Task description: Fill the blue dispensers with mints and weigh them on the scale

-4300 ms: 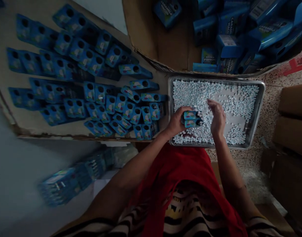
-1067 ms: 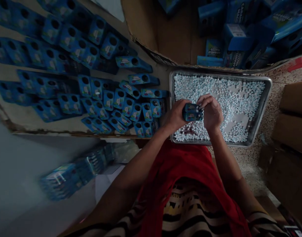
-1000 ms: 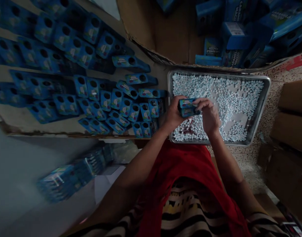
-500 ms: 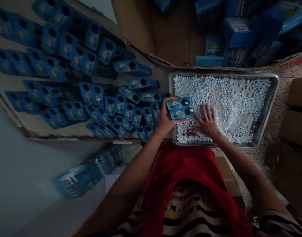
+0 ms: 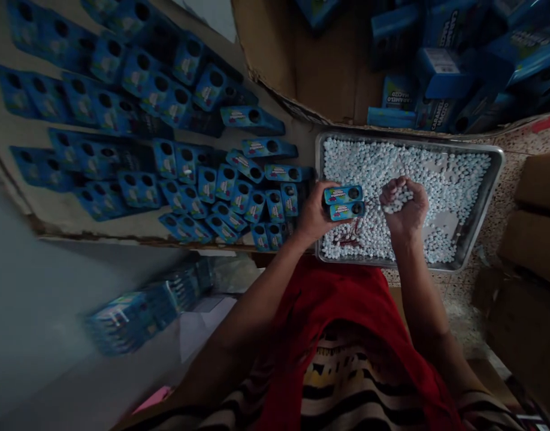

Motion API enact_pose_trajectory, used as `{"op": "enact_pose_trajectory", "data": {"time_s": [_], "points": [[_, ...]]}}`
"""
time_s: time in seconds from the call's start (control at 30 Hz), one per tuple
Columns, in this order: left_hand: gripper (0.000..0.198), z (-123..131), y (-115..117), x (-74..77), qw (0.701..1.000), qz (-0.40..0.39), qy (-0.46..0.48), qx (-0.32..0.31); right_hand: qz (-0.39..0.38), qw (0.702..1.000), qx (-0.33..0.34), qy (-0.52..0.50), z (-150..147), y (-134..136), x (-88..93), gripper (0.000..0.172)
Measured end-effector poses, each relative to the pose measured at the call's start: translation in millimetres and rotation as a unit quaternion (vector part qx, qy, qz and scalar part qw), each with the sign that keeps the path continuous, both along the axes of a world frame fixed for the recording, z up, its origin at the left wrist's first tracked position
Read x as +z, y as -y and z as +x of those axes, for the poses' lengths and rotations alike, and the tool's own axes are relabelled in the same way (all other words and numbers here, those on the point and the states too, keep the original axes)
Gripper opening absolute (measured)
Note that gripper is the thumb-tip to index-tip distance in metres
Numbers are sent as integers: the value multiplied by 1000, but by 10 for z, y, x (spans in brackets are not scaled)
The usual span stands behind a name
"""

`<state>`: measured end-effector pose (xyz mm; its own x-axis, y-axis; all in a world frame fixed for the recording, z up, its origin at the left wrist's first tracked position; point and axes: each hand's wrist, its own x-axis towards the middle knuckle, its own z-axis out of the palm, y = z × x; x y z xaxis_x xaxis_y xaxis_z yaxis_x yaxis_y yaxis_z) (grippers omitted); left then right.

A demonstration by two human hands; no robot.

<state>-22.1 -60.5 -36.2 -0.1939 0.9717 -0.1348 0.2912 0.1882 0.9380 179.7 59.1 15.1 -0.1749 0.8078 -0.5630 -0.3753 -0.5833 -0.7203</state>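
Note:
Two small blue candy boxes, each with a round hole at one end of its top, are side by side in my left hand. My left fingers wrap round them over the left part of a metal tray. Small round white and pale blue candies are spread across that tray. Palm up over the tray's middle, my right hand curls round a heap of these candies. Something dark red lies among the candies near the tray's front left.
Many similar blue boxes stand in rows on the table to the left. Behind the tray is a large cardboard box with more blue boxes inside. Wrapped blue packs sit below the table. Brown cartons are stacked at right.
My right hand was palm down with fingers spread on the candies; now it is turned up, cupping a handful. My left hand and its boxes have shifted slightly right in view.

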Motion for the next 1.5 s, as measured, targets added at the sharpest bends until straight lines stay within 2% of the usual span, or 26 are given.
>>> {"op": "enact_pose_trajectory", "data": {"time_s": [0.1,0.2,0.27,0.33,0.43,0.5,0.6,0.67,0.73,0.83,0.93,1.0,1.03,1.1,1.17,1.23,1.27,1.37,1.43,1.5], "points": [[81,20,-8,30,999,-5,-25,-27,77,996,7,-45,-280,53,222,45],[84,63,-10,45,999,-15,-40,-20,182,981,65,-9,-446,139,199,51],[85,99,-17,55,998,-18,-53,-6,217,970,108,29,-478,220,136,53],[84,139,-35,67,998,-20,-63,11,221,968,100,60,-471,305,103,56],[85,203,-74,76,996,-22,-66,55,214,973,26,85,-412,389,126,58],[87,246,-92,61,995,-26,-59,71,192,978,-3,80,-323,396,137,54],[90,300,-86,-17,997,-44,-17,54,144,986,-44,73,-75,368,60,45],[92,333,-61,-98,996,-53,14,71,131,979,-63,143,151,374,-44,39],[92,365,-29,-175,993,-52,38,94,122,954,-51,268,388,428,-141,33],[90,409,8,-237,993,-22,87,76,129,899,54,415,686,578,-213,31],[89,473,19,-223,986,20,163,38,201,826,191,491,869,709,-235,33],[90,560,-5,-193,976,30,214,14,228,782,235,530,923,750,-257,34],[91,619,-34,-180,973,33,228,6,222,777,240,537,929,758,-272,37],[88,760,-132,-165,976,52,213,-1,179,808,217,518,899,761,-297,48],[80,905,-266,-157,986,64,153,4,108,867,172,456,828,765,-297,57],[72,1012,-390,-131,992,63,104,26,30,915,143,376,746,787,-263,56],[72,1039,-429,-105,992,67,98,31,-6,928,140,345,708,807,-235,54],[82,964,-414,35,985,89,135,61,-76,930,179,313,622,890,-142,59],[91,774,-287,192,973,96,180,104,-83,912,222,335,576,947,-98,70],[95,494,-74,407,961,101,219,134,-57,883,287,366,517,989,-77,76]]}}
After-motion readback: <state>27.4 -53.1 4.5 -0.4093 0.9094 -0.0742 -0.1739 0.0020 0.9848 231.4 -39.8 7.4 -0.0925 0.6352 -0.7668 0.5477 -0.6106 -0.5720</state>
